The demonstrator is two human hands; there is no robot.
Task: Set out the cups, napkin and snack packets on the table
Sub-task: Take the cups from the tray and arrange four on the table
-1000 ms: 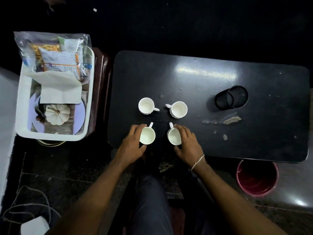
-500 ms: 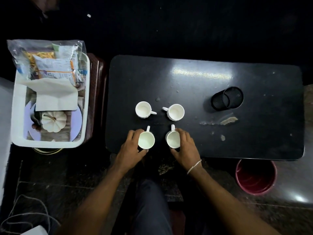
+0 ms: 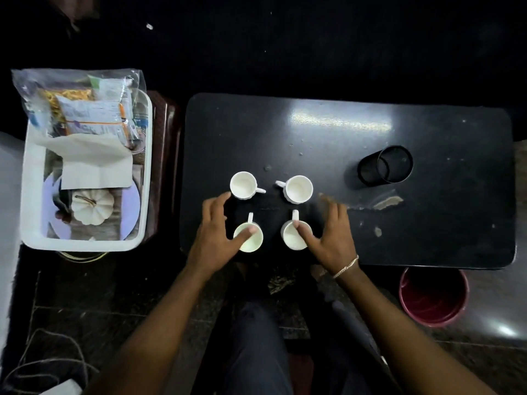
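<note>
Four white cups sit in a square on the black table [image 3: 427,238]. My left hand [image 3: 215,236] is spread open beside the near-left cup [image 3: 248,236], thumb over its rim; right hand [image 3: 330,238] likewise open by the near-right cup [image 3: 295,236]. Napkin [image 3: 94,163] and snack packets [image 3: 85,109] lie in the white tray [image 3: 28,195], left of the table.

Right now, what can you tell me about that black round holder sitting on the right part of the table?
The black holder is a cylinder that looks like fine wire mesh with solid rims. It lies tipped on its side on the dark table, its open mouth facing towards the right, and it looks empty. It sits apart from the four white cups, and neither hand touches it. Just below it the tabletop shows a scuffed, chipped patch.
</note>
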